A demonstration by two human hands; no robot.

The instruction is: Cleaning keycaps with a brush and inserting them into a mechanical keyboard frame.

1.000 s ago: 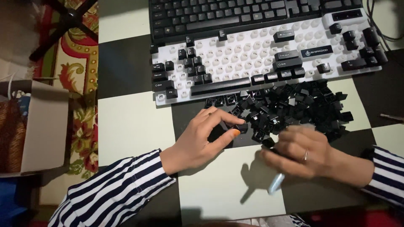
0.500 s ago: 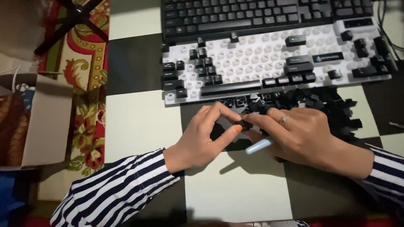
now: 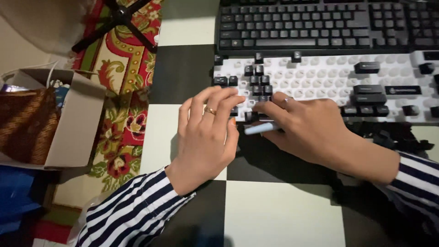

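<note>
**Q:** Where are your hands at this mark?

**A:** Both are at the lower left part of the white keyboard [image 3: 320, 75]. My left hand [image 3: 206, 132] lies palm-down, fingers spread flat across the keyboard's front edge, closed on nothing that I can see. My right hand [image 3: 306, 126] sits just beside it, index finger pressing on a black keycap [image 3: 265, 98] in the left cluster.

**Q:** Is the right hand holding anything?

**A:** Yes. A pale blue tool [image 3: 258, 129] is tucked under its fingers, one end sticking out toward my left hand. Whether there is also a keycap pinched at the fingertips, I cannot tell; they are in shadow.

**Q:** State of the board?

**A:** Mostly bare white switches. Black caps are seated in small groups at left and right.

**Q:** Surroundings?

**A:** A black keyboard [image 3: 315, 25] touches the white one's far edge. Loose black keycaps [image 3: 398, 137] lie heaped beyond my right wrist on the checkered table [image 3: 283, 210]. An open cardboard box [image 3: 75, 123] stands on the floor at left.
</note>
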